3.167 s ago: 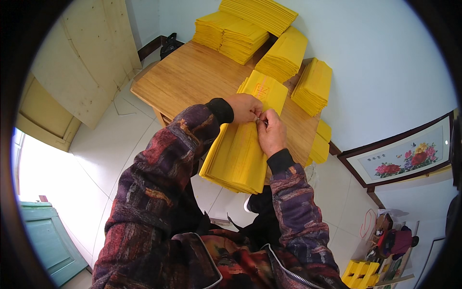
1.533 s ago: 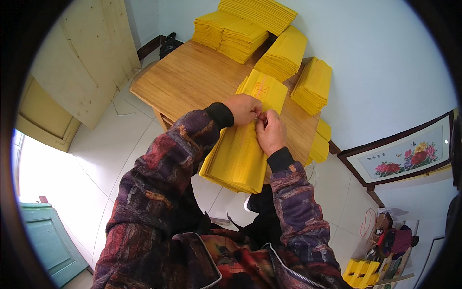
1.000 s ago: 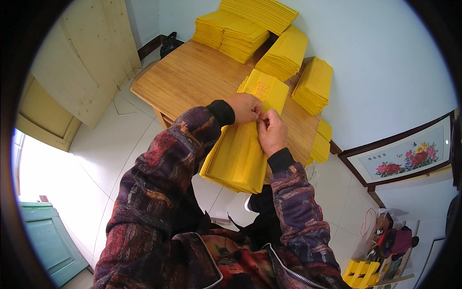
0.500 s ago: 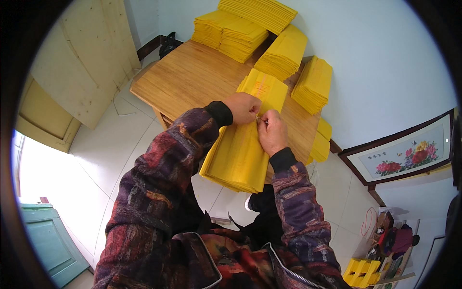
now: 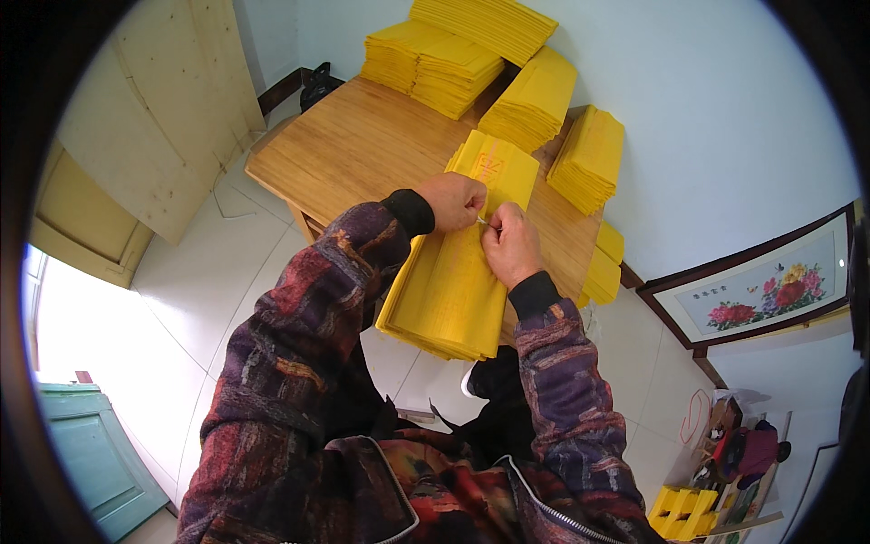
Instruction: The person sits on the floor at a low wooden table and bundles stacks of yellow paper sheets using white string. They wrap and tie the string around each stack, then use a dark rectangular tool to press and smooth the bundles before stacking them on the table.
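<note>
A thick bundle of folded yellow sheets [image 5: 453, 290] lies lengthwise in front of me, its near end sticking out past the table edge. Reddish print shows on its far part. Over the middle of its top, my left hand [image 5: 453, 201] is closed in a pinch, knuckles up. Just to its right, my right hand [image 5: 512, 245] pinches too, thumb and fingertips together. A short stretch of thin pale string [image 5: 485, 223] shows between the fingertips of both hands. Where the string runs beyond my fingers is hidden.
The bundle rests on a wooden table [image 5: 335, 145]. Along its far and right sides stand more yellow stacks [image 5: 530, 100], several in all. A framed flower picture [image 5: 761, 281] leans by the right wall. At left are wooden boards [image 5: 163, 100] and a green cabinet door [image 5: 95, 449].
The string between my fingertips shows more plainly now, and my hands are very slightly further apart. The bundle has hardly moved.
</note>
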`<move>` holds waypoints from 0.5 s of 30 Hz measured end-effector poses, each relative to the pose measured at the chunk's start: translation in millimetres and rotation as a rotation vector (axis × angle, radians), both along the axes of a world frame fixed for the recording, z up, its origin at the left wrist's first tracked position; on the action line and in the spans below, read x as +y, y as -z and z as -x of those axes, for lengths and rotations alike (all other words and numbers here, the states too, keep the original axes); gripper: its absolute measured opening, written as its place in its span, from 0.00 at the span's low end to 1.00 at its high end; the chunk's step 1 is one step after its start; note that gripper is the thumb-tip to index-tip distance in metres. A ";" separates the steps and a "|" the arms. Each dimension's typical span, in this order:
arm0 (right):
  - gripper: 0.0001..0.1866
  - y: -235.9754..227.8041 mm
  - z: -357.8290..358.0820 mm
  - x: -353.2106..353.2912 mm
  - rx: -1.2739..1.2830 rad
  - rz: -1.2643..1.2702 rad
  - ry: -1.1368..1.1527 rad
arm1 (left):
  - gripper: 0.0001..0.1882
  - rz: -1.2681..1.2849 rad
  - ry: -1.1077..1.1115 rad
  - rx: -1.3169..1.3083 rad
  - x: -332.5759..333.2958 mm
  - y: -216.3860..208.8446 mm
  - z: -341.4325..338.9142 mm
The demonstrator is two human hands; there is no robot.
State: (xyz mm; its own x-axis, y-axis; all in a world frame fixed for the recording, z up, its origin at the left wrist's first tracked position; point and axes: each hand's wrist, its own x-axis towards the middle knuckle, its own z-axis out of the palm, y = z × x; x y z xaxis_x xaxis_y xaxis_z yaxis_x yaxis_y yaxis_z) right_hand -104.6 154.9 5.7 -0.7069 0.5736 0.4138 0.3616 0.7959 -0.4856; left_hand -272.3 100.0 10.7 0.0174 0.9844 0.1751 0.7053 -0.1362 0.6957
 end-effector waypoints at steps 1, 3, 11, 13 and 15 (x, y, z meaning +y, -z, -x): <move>0.05 1.3 -0.4 0.4 0.031 -0.012 -0.015 | 0.06 -0.006 0.003 -0.005 -0.3 0.2 0.3; 0.04 4.0 -2.0 1.0 0.048 0.153 -0.006 | 0.07 -0.038 0.025 -0.059 -1.3 0.9 1.6; 0.11 1.3 -18.6 5.2 0.290 0.636 -0.049 | 0.09 -0.082 -0.123 -0.675 -15.1 8.0 1.7; 0.11 -1.3 -20.3 2.5 0.314 0.702 -0.062 | 0.09 -0.208 -0.223 -0.652 -21.0 9.8 -2.1; 0.10 -3.9 -19.2 -1.0 0.348 0.664 -0.059 | 0.12 -0.372 -0.335 -0.339 -26.3 12.5 -5.0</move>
